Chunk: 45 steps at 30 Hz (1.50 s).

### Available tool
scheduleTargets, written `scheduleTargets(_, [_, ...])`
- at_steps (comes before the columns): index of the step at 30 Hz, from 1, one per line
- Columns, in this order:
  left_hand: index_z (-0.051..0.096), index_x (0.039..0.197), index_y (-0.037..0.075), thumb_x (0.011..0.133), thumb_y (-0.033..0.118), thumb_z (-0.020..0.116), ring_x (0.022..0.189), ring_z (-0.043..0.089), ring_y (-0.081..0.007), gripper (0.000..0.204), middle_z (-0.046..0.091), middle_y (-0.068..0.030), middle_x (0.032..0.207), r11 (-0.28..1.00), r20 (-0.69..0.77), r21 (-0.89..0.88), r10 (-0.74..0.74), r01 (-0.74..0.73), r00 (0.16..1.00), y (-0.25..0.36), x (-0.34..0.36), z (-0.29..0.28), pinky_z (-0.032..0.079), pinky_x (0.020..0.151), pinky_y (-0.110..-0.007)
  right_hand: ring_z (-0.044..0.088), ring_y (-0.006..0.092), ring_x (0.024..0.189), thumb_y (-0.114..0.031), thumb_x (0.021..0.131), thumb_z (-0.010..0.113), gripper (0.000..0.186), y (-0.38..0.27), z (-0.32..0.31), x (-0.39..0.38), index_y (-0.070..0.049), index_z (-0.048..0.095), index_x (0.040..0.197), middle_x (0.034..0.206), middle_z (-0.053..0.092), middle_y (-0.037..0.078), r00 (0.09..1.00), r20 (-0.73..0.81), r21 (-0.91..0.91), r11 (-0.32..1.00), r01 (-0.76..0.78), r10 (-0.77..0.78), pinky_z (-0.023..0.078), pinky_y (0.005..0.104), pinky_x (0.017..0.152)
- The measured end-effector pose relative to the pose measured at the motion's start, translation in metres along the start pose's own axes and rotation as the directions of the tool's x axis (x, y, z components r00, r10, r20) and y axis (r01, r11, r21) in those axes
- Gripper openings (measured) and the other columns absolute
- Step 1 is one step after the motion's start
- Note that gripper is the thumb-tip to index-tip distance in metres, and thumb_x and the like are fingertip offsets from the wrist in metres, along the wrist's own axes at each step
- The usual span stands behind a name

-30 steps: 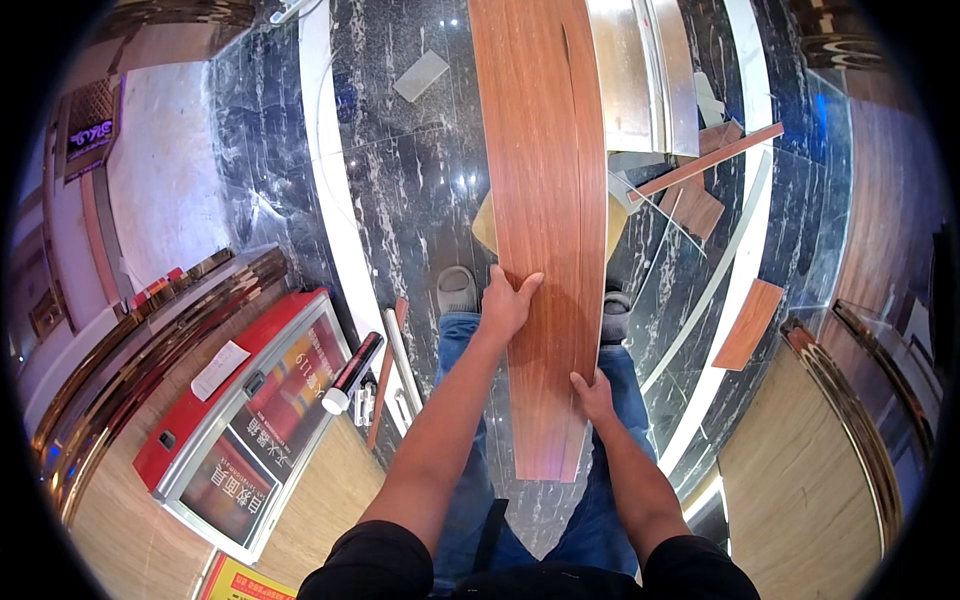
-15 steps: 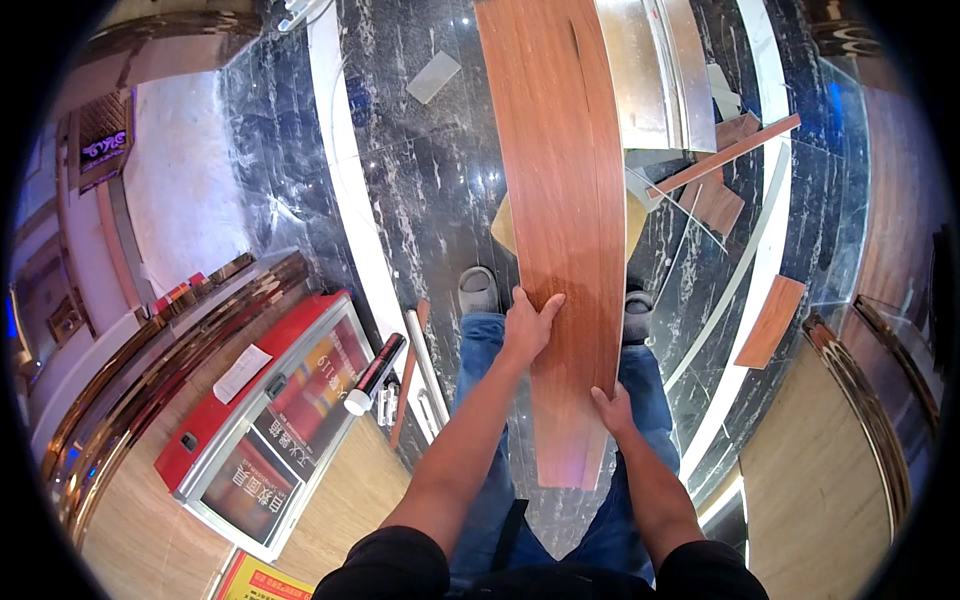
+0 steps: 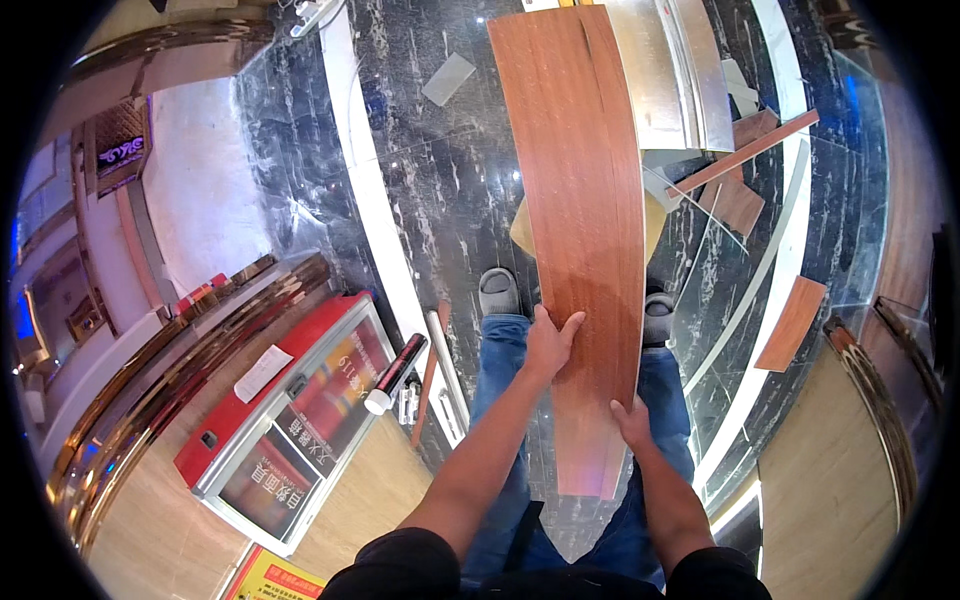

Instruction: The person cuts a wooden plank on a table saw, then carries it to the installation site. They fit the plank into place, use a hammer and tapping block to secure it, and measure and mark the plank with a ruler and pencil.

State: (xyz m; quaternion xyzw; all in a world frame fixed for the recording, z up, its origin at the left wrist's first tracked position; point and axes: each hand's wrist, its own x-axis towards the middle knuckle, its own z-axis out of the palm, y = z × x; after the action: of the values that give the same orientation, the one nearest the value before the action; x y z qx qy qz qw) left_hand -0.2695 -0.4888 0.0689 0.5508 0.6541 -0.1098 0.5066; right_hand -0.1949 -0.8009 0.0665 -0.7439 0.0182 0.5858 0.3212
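Item: long reddish-brown wood-grain plank (image 3: 580, 230), held flat in front of the body, running from the lap out toward 12 o'clock over the dark marble floor (image 3: 440, 190). Grip: left hand (image 3: 552, 345) clasps the plank's left edge, fingers spread over the top face, thumb apparently under; right hand (image 3: 632, 420) closes on the right edge nearer the near end, at about 5 o'clock from the left hand. Both hands are wrapped on the plank, neither loose. Handling, as judged: stiff, smooth-faced, probably moderate in weight but long, so the far end levers hard against the wrists; the finish looks slick, so hold is best taken on the two long edges, hands staggered. Below the plank: blue jeans and two grey shoes (image 3: 498, 292). At 9 o'clock from the hands: a dark cartridge tube (image 3: 396, 372) with a white end, lying beside a red-framed sign panel (image 3: 285, 420). At 1 to 3 o'clock: a silvery metal sheet (image 3: 670, 70), a thin wooden strip (image 3: 745, 152) and short brown offcuts (image 3: 792, 322) on the floor. At 11 o'clock: a small grey tile piece (image 3: 448, 78).
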Motion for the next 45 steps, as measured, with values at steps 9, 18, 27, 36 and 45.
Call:
scheduleTargets(9, [0.047,0.13,-0.008,0.095,0.051,0.075,0.112,0.068,-0.0525,0.075,0.07,-0.0373,0.115,1.0,0.017,0.008,-0.018,0.018,1.0,-0.003,-0.006,0.006,0.055,0.093,-0.054,0.068,0.0179,0.093,-0.027,0.095,0.077,0.037,-0.002,-0.004,-0.004,0.0,0.071,0.12,0.101,0.074,0.008,1.0,0.024,-0.033,0.999,0.012,-0.011,0.055,0.0367,0.086])
scheduleTargets(18, [0.046,0.131,-0.008,0.095,0.051,0.076,0.113,0.067,-0.053,0.076,0.069,-0.0379,0.116,0.999,0.003,0.031,-0.014,0.014,1.0,-0.007,-0.012,0.009,0.055,0.094,-0.054,0.069,0.0206,0.091,-0.033,0.094,0.078,0.043,0.012,-0.009,-0.007,0.001,0.07,0.117,0.099,0.074,0.01,1.0,0.026,-0.04,0.999,-0.001,0.002,0.055,0.0392,0.084])
scheduleTargets(27, [0.049,0.131,-0.007,0.096,0.044,0.078,0.118,0.069,-0.044,0.069,0.07,-0.033,0.122,0.997,0.008,0.058,-0.045,0.044,0.999,-0.008,-0.015,0.01,0.055,0.097,-0.047,0.069,0.0271,0.089,-0.039,0.093,0.076,0.046,0.008,-0.008,-0.011,0.001,0.069,0.114,0.092,0.071,0.016,0.999,0.03,-0.134,0.99,0.037,-0.034,0.054,0.0433,0.082])
scheduleTargets(36, [0.061,0.13,-0.003,0.099,0.028,0.075,0.11,0.068,-0.0235,0.046,0.072,-0.0158,0.119,0.915,-0.184,-0.396,0.01,-0.083,0.983,0.007,-0.038,-0.003,0.052,0.099,-0.038,0.068,0.0177,0.089,-0.027,0.093,0.08,0.038,-0.075,-0.016,-0.037,0.0,0.07,0.117,0.096,0.073,0.011,0.974,-0.223,-0.119,0.993,0.0,-0.026,0.054,0.0349,0.082])
scheduleTargets(45, [0.061,0.129,-0.001,0.11,0.028,0.06,0.106,0.062,-0.0167,0.035,0.069,-0.0085,0.118,0.845,-0.396,-0.438,0.123,-0.305,0.91,0.121,-0.078,-0.137,0.05,0.097,-0.034,0.069,0.0498,0.106,-0.038,0.088,0.083,0.063,-0.299,-0.106,0.061,0.002,0.061,0.131,0.113,0.069,0.033,0.523,-0.699,-0.345,0.87,0.351,-0.488,0.055,0.0521,0.089])
